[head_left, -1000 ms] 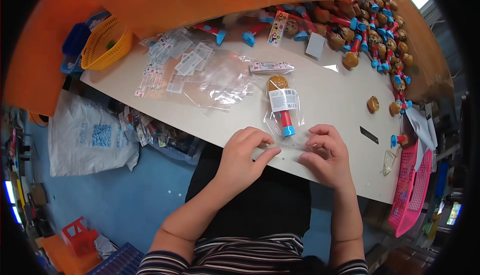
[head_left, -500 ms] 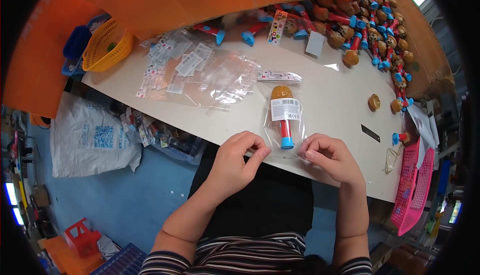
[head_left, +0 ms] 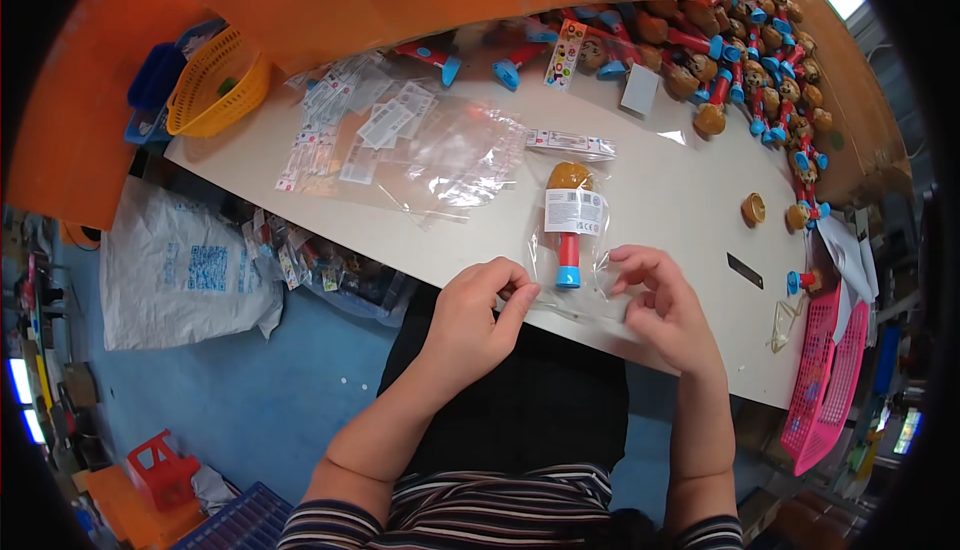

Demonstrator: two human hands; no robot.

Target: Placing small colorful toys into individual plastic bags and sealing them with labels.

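A clear plastic bag (head_left: 541,248) with a printed header strip at its top lies on the table before me. Inside is a toy (head_left: 568,252) with a brown rounded head, a red shaft and a blue foot; a white label (head_left: 573,212) covers part of it. My left hand (head_left: 478,312) pinches the bag's lower left edge between thumb and index finger. At the bag's right edge is my right hand (head_left: 668,308), its fingers apart and curved; the fingertips are at the film, but whether they touch it I cannot tell.
Empty clear bags (head_left: 455,155) and loose labels (head_left: 385,125) lie at left, near a yellow basket (head_left: 222,90). Several similar toys (head_left: 765,100) are heaped at far right. A brown cap-like piece (head_left: 753,210), a black strip (head_left: 744,270) and a pink basket (head_left: 828,385) are at right.
My right hand's thumb and fingers have parted from their pinch at the bag's lower right, and its fingers have moved up along that edge. My left hand keeps its pinch.
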